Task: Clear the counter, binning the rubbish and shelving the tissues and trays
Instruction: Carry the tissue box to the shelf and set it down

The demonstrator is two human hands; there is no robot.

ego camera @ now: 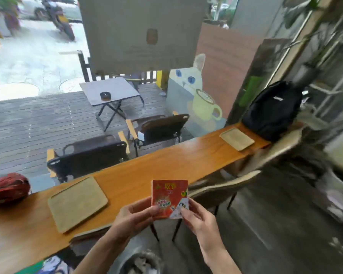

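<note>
At six o'clock, nearest, a round bin [142,263] holds crumpled paper, blurred. Just above it both hands hold a small red packet [169,198] upright over the counter's near edge: the left hand [133,219] pinches its lower left side, the right hand [196,215] pinches its lower right corner. The packet is flat, rectangular and glossy, with printed lettering too soft to read. My guess is that the sorting step is in hand: deciding whether this is rubbish or tissues. If rubbish, the next move needs only a drop straight down into the bin; if tissues, a carry to a shelf that is not in view.

At nine o'clock a flat tan tray [77,203], matte with rounded corners, lies on the smooth orange wooden counter [156,165]. At one o'clock a second tray [237,138] lies near the far end, beside a black fabric backpack [271,111]. Both trays remain to be shelved.
</note>
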